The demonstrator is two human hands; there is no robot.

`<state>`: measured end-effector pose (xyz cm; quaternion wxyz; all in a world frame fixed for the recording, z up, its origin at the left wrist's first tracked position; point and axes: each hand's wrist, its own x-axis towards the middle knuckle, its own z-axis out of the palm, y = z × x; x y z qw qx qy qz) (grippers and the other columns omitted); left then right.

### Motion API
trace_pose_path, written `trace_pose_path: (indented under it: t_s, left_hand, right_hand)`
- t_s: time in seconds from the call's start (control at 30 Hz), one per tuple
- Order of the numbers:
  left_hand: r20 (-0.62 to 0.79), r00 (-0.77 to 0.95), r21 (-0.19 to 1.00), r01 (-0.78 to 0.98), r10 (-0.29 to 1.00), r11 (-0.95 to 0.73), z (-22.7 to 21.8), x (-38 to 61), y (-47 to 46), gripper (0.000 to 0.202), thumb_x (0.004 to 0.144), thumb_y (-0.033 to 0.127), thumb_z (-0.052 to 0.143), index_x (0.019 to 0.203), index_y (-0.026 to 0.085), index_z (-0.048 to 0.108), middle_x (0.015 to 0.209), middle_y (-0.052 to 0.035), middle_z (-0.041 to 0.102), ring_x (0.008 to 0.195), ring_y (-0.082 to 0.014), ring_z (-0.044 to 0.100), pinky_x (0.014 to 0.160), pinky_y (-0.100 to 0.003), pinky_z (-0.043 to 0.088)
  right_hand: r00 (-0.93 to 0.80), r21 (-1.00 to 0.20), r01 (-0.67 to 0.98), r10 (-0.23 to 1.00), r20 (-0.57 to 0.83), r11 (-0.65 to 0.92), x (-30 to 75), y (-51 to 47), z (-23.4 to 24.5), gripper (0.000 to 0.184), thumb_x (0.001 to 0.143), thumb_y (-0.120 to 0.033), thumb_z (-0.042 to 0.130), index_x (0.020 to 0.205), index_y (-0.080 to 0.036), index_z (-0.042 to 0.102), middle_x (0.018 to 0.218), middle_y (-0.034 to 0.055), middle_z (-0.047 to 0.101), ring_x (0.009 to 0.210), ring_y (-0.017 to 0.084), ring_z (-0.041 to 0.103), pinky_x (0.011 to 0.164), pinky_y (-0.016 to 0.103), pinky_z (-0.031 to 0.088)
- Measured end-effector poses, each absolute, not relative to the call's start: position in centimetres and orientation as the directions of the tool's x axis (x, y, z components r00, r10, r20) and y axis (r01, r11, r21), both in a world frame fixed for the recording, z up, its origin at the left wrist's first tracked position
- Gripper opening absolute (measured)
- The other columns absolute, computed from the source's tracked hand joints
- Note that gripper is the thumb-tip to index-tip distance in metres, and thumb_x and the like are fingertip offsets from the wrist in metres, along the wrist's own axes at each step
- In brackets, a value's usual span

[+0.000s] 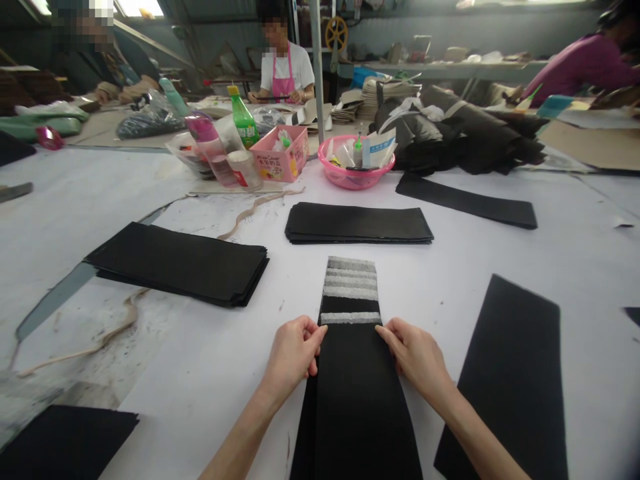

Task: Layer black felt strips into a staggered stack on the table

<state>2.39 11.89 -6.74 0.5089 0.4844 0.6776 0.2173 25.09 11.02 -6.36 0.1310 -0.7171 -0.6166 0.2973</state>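
In front of me lies a long black sheet (363,400), its far edge pinched at both corners. My left hand (296,350) is closed on the left corner, and my right hand (414,350) grips the right one. Just past that edge shows a pale grey strip (350,318). Farther on, a fan of overlapping pieces with grey edge bands (351,279) lies under or beyond the sheet; how they are layered I cannot tell. More black material peeks out along the sheet's left side.
Stacks of black sheets lie at left (180,263) and straight ahead (357,223). Another black piece (515,380) is at right. Behind stand a pink basin (356,175), a pink box (283,157), a green bottle (243,120) and a metal pole (318,73). Several people work farther back.
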Motion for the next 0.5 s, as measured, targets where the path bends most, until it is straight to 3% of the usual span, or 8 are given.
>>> trace_pose_path:
  t_s: [0.5]
  left_hand:
    - [-0.429, -0.007, 0.793, 0.475, 0.903, 0.381, -6.97, 2.29, 11.63, 0.035, 0.086, 0.049, 0.052, 0.070, 0.018, 0.053, 0.050, 0.0035, 0.058, 0.033, -0.0113, 0.055, 0.027, -0.015, 0.033]
  right_hand:
    - [0.045, -0.623, 0.759, 0.970, -0.237, -0.187, 25.10, 10.22, -6.35, 0.040, 0.095, -0.051, 0.044, 0.067, -0.024, 0.048, 0.044, -0.0075, 0.052, 0.049, 0.014, 0.053, 0.054, 0.025, 0.031]
